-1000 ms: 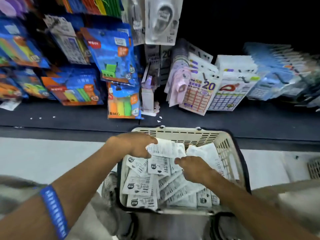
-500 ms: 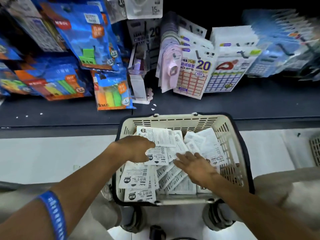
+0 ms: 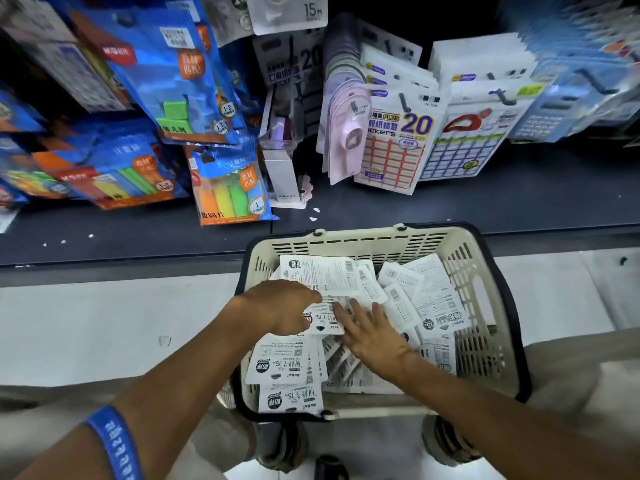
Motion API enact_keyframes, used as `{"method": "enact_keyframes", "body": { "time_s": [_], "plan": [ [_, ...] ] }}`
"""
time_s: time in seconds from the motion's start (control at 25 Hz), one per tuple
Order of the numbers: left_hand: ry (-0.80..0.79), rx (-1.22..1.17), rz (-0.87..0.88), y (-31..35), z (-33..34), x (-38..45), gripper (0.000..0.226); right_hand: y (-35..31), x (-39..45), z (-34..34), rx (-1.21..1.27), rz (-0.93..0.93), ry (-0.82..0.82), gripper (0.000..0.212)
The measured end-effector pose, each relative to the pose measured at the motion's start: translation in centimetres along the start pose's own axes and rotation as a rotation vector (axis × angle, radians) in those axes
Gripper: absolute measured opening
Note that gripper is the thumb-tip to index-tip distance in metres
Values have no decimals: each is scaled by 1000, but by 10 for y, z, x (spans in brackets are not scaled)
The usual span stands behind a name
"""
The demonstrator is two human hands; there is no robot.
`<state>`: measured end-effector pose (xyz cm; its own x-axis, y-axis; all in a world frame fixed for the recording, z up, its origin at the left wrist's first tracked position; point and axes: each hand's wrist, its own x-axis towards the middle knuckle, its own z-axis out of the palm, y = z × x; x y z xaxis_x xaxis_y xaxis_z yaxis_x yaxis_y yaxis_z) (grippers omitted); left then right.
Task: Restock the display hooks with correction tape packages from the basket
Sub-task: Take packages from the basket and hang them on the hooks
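A wristband (image 3: 112,441) circles the left forearm as the left hand (image 3: 282,311) curls over a small stack of packages (image 3: 325,278) near the basket's (image 3: 485,327) left wall, fingers grasping them. Beside it the right hand (image 3: 375,337) lies flat, fingers released, on loose packages mid-basket. The basket stands on the floor (image 3: 104,327) against the shelf's (image 3: 450,202) front edge, below hanging sticker packs (image 3: 394,147).

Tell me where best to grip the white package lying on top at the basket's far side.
Probably by its near long edge, pinched thumb over and fingers under, coming from the left. The top package lies flat across the pile, and the left hand already holds it there; the right hand rests flat on the pile.
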<state>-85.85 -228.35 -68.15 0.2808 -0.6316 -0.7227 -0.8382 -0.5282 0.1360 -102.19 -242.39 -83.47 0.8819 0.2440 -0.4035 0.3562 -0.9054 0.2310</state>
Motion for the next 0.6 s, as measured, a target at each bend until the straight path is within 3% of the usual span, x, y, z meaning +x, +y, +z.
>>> {"method": "enact_keyframes", "body": {
  "time_s": [0.4,0.52,0.6],
  "plan": [
    [43,-52,-80,-4,-23,-9,56,92,-41,-79,334,-173,-271,61],
    [79,-159,-84,-9,-34,-17,52,141,-74,-126,750,9,-254,52],
    [264,-473,-81,-12,-49,-26,36,167,-95,-159,1224,102,-142,34]
  ]
}}
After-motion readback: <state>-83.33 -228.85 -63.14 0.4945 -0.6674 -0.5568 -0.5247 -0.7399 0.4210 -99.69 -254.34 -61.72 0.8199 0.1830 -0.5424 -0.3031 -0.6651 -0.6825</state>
